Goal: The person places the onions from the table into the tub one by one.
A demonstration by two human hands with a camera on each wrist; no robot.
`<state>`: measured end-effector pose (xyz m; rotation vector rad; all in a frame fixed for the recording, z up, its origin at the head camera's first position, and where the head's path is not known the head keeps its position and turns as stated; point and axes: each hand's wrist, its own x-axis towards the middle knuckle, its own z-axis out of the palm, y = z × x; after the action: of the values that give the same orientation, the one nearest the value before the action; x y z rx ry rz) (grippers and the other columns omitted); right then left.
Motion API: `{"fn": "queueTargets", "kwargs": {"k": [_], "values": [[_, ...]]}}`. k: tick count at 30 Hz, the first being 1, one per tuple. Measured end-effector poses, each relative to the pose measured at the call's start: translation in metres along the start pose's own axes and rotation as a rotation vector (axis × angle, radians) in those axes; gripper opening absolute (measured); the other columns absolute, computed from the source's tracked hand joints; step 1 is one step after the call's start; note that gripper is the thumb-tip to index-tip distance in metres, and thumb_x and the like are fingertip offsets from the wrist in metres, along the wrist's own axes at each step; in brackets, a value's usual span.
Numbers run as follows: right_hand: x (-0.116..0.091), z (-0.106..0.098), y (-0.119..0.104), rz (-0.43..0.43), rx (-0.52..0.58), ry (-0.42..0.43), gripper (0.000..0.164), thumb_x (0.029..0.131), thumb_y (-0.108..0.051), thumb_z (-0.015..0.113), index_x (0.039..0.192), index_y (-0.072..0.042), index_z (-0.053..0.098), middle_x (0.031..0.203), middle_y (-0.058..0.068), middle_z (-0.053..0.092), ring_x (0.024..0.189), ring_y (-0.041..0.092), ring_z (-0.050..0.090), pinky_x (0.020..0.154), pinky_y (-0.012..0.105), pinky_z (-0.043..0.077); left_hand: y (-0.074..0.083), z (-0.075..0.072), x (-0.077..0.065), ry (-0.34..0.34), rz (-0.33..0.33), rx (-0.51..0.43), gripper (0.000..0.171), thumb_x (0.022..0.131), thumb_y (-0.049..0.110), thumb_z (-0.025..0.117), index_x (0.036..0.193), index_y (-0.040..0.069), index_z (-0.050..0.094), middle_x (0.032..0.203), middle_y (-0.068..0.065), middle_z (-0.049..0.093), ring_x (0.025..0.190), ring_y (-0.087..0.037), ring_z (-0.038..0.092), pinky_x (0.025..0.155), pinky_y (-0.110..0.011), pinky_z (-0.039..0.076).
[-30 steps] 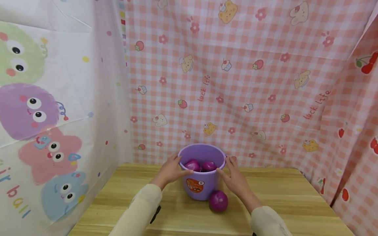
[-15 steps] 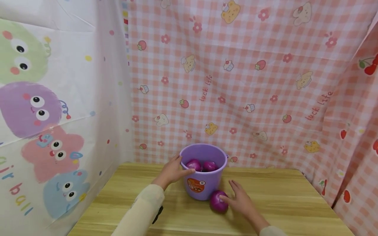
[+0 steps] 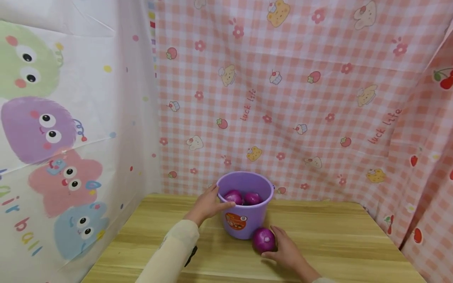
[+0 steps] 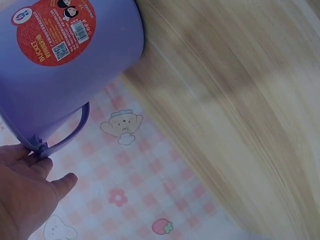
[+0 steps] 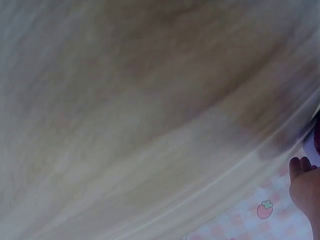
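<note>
A purple plastic bucket (image 3: 249, 221) with a red oval label stands upright on the table, two red onions (image 3: 253, 198) visible inside it. At its left side my left hand (image 3: 207, 205) holds the rim, thumb along the front edge. The left wrist view shows that hand's fingers (image 4: 31, 162) at the handle joint. Another red onion (image 3: 264, 240) sits on the table by the bucket's lower right. My right hand (image 3: 287, 251) cups it from the right, thumb on the near side, fingers on the far side. In the right wrist view, only the onion's edge (image 5: 317, 136) shows.
The wood-grain table (image 3: 339, 243) reaches back to a pink checked cloth (image 3: 304, 98). A white cloth with cartoon figures (image 3: 127, 118) hangs on the left, and a red-patterned cloth (image 3: 429, 165) on the right.
My right hand has left the bucket's right rim and come down and toward me to the onion on the table. The left hand has stayed at the rim.
</note>
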<state>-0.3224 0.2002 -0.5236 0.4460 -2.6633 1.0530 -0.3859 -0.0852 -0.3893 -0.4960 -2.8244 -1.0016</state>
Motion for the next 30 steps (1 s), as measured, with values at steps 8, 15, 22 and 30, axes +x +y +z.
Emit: {"fn": "queueTargets", "kwargs": {"k": [8,15,22,30], "values": [[0.002,0.01,0.0,-0.008,0.013,0.041,0.093,0.067,-0.025,0.093,0.139,0.009,0.046,0.134,0.027,0.052,0.121,0.045,0.053,0.103,0.058,0.042,0.002,-0.001,-0.001,0.003,0.009,-0.015,0.097,0.082,0.062,0.072,0.156,0.013,0.033,0.16,-0.015,0.029,0.143,-0.038,0.032,0.115,-0.055,0.028],[0.003,0.014,0.0,-0.013,0.002,0.065,0.085,0.068,-0.019,0.092,0.135,0.01,0.049,0.126,0.025,0.058,0.114,0.043,0.058,0.099,0.058,0.045,0.003,-0.002,-0.002,0.007,0.006,0.001,0.098,0.082,0.06,0.072,0.155,0.009,0.033,0.159,-0.016,0.029,0.143,-0.038,0.032,0.115,-0.053,0.028],[0.004,0.007,-0.002,0.041,0.025,0.064,0.084,0.074,-0.018,0.088,0.14,0.01,0.044,0.132,0.027,0.054,0.119,0.044,0.055,0.102,0.058,0.043,0.006,-0.004,-0.003,-0.001,0.004,0.011,0.098,0.082,0.06,0.072,0.155,0.008,0.033,0.159,-0.017,0.029,0.143,-0.039,0.032,0.115,-0.054,0.028],[0.009,-0.014,-0.002,0.084,0.019,0.077,0.086,0.077,-0.02,0.086,0.142,0.013,0.04,0.135,0.032,0.05,0.121,0.047,0.053,0.103,0.058,0.042,0.005,-0.003,-0.003,-0.007,-0.019,0.012,0.099,0.082,0.062,0.071,0.155,0.008,0.033,0.16,-0.016,0.028,0.143,-0.039,0.031,0.114,-0.055,0.029]]}}
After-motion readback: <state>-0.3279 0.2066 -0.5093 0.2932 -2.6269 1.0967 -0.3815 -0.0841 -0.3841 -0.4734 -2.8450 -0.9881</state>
